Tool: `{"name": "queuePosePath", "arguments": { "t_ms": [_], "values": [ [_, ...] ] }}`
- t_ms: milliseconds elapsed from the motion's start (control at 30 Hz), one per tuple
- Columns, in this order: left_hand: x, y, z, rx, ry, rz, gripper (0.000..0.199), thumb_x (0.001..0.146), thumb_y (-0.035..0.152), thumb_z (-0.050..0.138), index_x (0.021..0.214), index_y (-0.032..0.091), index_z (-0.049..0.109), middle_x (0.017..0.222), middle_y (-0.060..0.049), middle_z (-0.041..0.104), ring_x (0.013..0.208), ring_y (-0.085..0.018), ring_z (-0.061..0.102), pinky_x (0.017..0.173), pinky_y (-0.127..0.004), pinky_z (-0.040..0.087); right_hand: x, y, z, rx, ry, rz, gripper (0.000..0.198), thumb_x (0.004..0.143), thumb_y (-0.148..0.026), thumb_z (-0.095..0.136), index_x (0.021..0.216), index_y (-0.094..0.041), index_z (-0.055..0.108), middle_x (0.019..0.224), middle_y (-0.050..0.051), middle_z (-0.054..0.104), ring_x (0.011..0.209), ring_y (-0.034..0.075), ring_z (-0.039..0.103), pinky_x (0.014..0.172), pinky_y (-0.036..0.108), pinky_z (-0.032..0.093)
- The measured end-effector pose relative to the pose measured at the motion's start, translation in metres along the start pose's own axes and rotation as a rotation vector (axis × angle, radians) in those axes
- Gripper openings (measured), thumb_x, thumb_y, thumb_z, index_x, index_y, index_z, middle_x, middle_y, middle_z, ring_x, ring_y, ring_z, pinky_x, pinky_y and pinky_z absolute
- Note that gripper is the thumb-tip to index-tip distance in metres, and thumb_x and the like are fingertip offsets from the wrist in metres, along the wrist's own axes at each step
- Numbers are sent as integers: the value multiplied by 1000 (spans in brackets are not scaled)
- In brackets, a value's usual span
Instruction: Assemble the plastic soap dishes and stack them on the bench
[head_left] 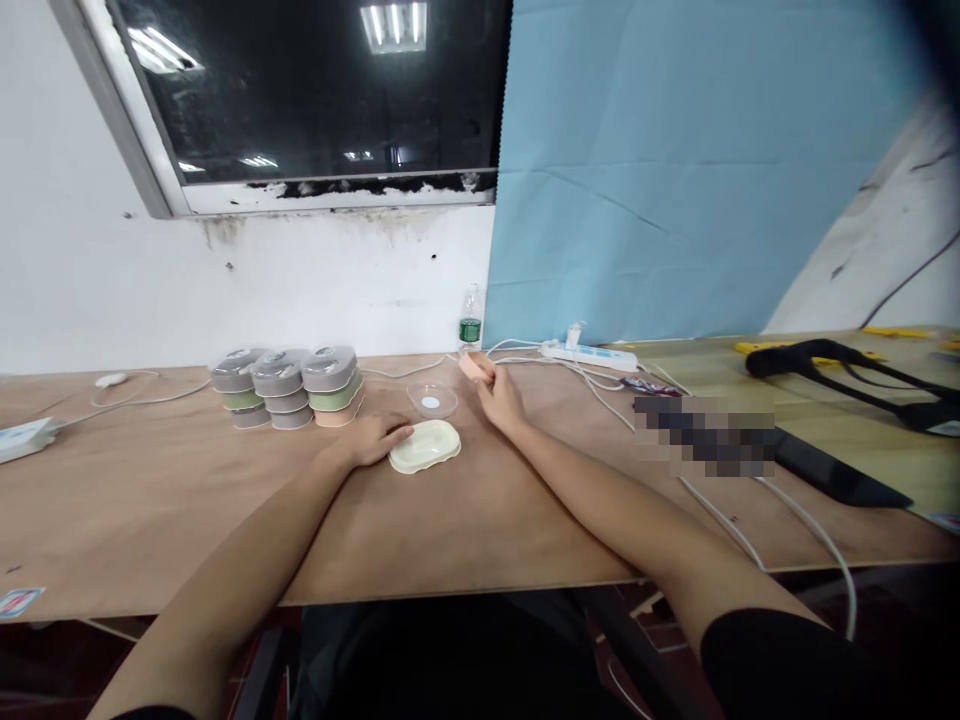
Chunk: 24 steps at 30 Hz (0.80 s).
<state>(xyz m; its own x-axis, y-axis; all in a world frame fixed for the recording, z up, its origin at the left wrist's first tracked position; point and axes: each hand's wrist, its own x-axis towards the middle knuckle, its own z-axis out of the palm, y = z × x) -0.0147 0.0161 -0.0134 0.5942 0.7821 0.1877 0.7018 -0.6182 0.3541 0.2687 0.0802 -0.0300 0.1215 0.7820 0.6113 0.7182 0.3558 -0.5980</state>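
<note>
My left hand is at the left rim of a shallow cream dish with a wavy edge, its fingers closed on that rim. The dish lies on the wooden table. Farther forward and to the right, my right hand grips a peach-coloured piece, raised above the tabletop and tilted; its far side is hidden. Between the hands, just beyond the cream dish, lies a clear plastic lid with a white round spot. To the left of my left hand stand three stacks of containers with grey, green and peach layers.
A water bottle stands against the wall. Behind and right of my right hand are a white power strip and loose cables. Farther right lie a black frame-like object and a dark flat object. Another power strip is at far left.
</note>
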Motion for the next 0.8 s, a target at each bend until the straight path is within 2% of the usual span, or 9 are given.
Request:
{"name": "queuePosePath", "arguments": {
  "t_ms": [67,133,233,300,400,500,567,667,800],
  "values": [
    [0,-1,2,7,36,-27,57,91,60,30,127,22,53,120,-8,63,107,-25,59,91,-36,44,-6,-11,-2,127,47,-32,41,74,-51,62,96,-20,46,93,8,59,80,22,53,68,31,41],
    [0,-2,4,-5,115,-50,66,90,60,35,141,18,36,126,-12,60,112,-27,57,93,-38,43,-17,-25,-4,245,44,-85,49,67,-54,68,94,-21,44,90,6,58,78,20,53,68,30,42],
    [-3,0,3,-5,274,-43,81,88,57,41,150,15,11,134,-15,52,117,-28,53,97,-40,41,-37,-47,-6,433,-49,-184,40,77,-55,57,94,-21,45,88,5,58,78,19,54,69,29,43],
    [-5,2,1,37,389,-31,83,87,55,45,150,14,9,139,-16,46,118,-30,52,98,-40,40,-46,-58,-6,509,-124,-214,36,83,-54,50,96,-20,47,88,5,59,79,18,54,68,28,43],
    [-8,7,-3,79,486,-39,75,87,50,47,147,15,20,130,-14,54,111,-28,56,97,-37,42,-51,-64,-4,487,-233,-205,34,84,-54,50,86,-20,50,77,1,56,69,16,52,61,26,39],
    [-9,13,-5,89,463,-45,53,87,46,46,133,18,48,111,-9,66,95,-24,62,90,-35,45,-46,-59,1,388,-302,-163,37,83,-55,51,74,-19,50,66,-2,51,61,13,47,55,24,35],
    [-8,17,-6,60,460,-28,44,88,45,46,122,20,58,108,-8,68,90,-22,63,86,-34,46,-42,-55,2,336,-334,-155,37,83,-55,51,74,-19,53,66,-2,53,61,13,47,55,24,34],
    [-5,21,-6,-81,489,-30,42,89,45,45,118,20,62,109,-5,69,94,-21,63,83,-30,47,-40,-53,1,310,-336,-155,37,81,-52,55,93,-18,61,77,0,61,66,14,52,58,24,38],
    [-1,18,-6,-253,445,-111,47,89,52,43,105,15,68,97,-5,71,86,-21,64,73,-28,49,-41,-53,-3,345,-334,-187,49,84,-48,52,124,-20,53,90,3,66,69,14,55,61,25,40]
  ]
}}
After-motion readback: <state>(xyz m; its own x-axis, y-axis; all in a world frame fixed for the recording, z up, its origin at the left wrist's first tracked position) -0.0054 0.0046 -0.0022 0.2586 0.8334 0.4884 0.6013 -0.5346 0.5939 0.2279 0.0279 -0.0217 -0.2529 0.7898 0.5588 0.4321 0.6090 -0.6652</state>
